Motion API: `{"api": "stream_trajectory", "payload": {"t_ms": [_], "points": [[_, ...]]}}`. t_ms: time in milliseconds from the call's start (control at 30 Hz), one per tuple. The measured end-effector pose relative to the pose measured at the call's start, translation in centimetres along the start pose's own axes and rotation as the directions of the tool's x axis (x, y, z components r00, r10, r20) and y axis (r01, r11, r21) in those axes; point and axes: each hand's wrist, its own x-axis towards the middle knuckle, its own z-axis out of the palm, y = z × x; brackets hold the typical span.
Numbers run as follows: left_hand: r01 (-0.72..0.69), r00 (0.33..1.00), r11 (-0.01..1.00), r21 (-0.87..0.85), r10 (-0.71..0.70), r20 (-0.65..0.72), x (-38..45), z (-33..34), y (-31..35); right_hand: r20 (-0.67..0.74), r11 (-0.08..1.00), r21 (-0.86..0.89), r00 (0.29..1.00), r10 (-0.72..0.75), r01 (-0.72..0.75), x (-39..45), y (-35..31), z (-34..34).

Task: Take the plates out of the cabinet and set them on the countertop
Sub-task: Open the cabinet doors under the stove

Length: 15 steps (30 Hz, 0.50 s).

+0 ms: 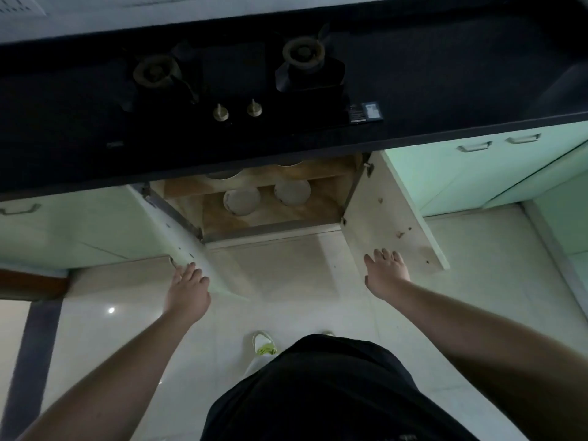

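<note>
The cabinet point(273, 218) under the dark countertop point(445, 78) stands with both doors swung out. On its lower shelf lie two white plates, one on the left point(241, 200) and one on the right point(292, 191). Two more pale plates point(288, 162) peek out on the upper shelf, mostly hidden by the counter edge. My left hand point(187, 289) rests against the edge of the left door point(187, 246), fingers curled on it. My right hand point(386, 272) lies flat, fingers spread, on the inside of the right door point(385, 211). Neither hand touches a plate.
A black two-burner gas hob point(235, 81) with two brass knobs sits in the countertop above the cabinet. Pale green cabinet fronts with handles point(474, 146) flank the opening. The floor is light tile. My foot in a white and green shoe point(264, 343) stands below.
</note>
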Motion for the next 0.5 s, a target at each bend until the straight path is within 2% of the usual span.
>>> {"api": "stream_trajectory", "payload": {"t_ms": [233,500], "points": [[0.043,0.995,0.994,0.105,-0.052,0.084,-2.1,-0.6,-0.5,-0.099,0.981,0.063,0.979,-0.178,0.185,1.5,-5.7,-2.8],[0.096,0.986,0.990,0.102,-0.108,0.127,-6.3,2.4,-5.1,-0.146,0.952,0.054,0.945,-0.292,0.302,1.4,-13.4,-5.4]]}}
